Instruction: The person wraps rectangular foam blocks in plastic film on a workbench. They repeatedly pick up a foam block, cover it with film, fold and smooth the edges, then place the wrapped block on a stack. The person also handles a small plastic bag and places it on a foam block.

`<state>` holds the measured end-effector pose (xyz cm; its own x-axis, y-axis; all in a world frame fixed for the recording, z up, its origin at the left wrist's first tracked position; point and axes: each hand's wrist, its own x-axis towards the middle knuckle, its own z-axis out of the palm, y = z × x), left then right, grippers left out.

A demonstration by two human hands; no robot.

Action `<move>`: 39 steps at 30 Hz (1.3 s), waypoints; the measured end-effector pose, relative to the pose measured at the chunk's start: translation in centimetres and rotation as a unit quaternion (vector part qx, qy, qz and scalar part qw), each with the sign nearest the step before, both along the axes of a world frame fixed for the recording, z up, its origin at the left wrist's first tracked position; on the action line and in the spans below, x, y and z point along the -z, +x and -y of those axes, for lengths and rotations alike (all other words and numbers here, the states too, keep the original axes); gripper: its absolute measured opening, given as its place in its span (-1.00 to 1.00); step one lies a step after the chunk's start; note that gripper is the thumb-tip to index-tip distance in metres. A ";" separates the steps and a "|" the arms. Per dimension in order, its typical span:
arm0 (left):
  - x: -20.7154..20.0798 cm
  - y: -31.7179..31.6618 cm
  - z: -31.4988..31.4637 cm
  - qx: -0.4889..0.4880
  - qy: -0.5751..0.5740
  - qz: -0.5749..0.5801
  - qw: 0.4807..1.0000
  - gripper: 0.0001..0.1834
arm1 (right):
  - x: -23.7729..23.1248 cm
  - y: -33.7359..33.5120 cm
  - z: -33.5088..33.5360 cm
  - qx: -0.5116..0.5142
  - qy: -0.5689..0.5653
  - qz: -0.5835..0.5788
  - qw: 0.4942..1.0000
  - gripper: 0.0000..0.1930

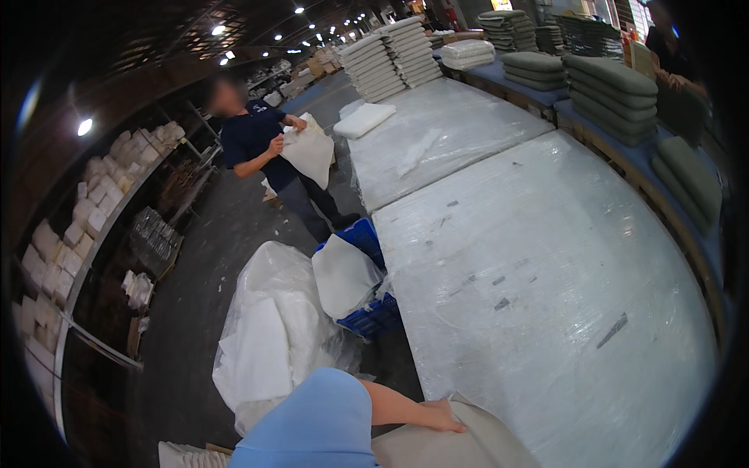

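Observation:
My left hand (pixel 443 417) reaches in from the lower edge, out of a light blue sleeve (pixel 324 421). Its fingers are closed on the upper edge of a beige cloth piece (pixel 437 451), which runs out of the picture below. This cloth lies against the near corner of a large table (pixel 538 312) wrapped in shiny clear film. My right hand is out of view. To the left of the table, a white pad (pixel 261 343) stands in a big clear plastic bag (pixel 273 273).
A blue crate (pixel 370 318) beside the table holds a pale sheet (pixel 343 273). Beyond it a person (pixel 257 148) in dark clothes handles a cream cloth (pixel 308 152). White pads are stacked (pixel 390 58) at the table's far end; grey-green cushions (pixel 612 97) line the right. Another person (pixel 679 58) stands there.

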<state>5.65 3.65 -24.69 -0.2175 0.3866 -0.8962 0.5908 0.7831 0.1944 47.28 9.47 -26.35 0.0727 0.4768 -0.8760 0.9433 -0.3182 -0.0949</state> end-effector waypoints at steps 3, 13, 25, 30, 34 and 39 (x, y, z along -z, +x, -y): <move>0.4 -0.8 0.0 -0.004 -0.011 0.005 1.000 0.33 | 0.8 -0.3 0.8 -0.009 -0.008 -0.005 1.000 0.23; -2.3 -2.4 1.3 -0.052 0.138 0.046 0.988 0.16 | -1.7 1.8 1.9 0.114 0.002 -0.198 0.973 -0.05; -17.6 -0.8 10.9 -0.160 0.517 0.257 0.801 -0.25 | -22.0 2.7 7.1 0.263 0.313 -0.459 0.789 -0.20; -24.3 0.5 7.6 0.351 0.584 -0.156 0.715 -0.15 | -27.9 -3.1 6.2 -0.288 0.362 -0.166 0.871 -0.10; -24.5 4.2 6.0 0.469 0.581 -0.044 0.663 -0.37 | -26.6 -14.0 7.4 -0.383 0.358 -0.209 0.825 -0.24; -22.3 4.1 7.1 0.443 0.565 -0.091 0.690 -0.31 | -25.2 -16.4 9.2 -0.352 0.368 -0.167 0.844 -0.46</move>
